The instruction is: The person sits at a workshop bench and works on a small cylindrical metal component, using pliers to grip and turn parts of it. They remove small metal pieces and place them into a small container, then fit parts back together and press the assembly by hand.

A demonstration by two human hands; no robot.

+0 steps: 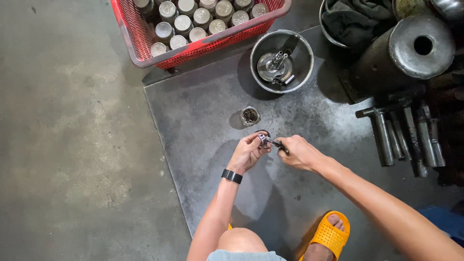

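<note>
On the floor, left: bare grey concrete, stained in patches.
Far left: a red plastic crate (140, 36) packed with upright metal cylinders (182, 22), round tops showing.
Steel plate (203, 106): dark sheet lying on the floor, carrying the work.
Small cup (250, 116): short metal part standing alone on the plate, just beyond the hands.
Left hand (248, 153): black watch (232, 176) at the wrist; its grip is pressed together, thumb and fingers pinching a small shiny metal part (262, 140).
Small metal part: held above the plate, between both hands, near the middle of the view.
Right hand (298, 152): grip closed around a slim dark tool (278, 143) whose tip touches the part.
Steel bowl (304, 60): far of the hands, holding a round metal piece with a stem.
Near edge: a knee and an orange slipper (329, 237) on the plate.
Far right: a heavy steel cylinder (411, 50) with a hole, and dark metal rods (401, 135) lying side by side.
</note>
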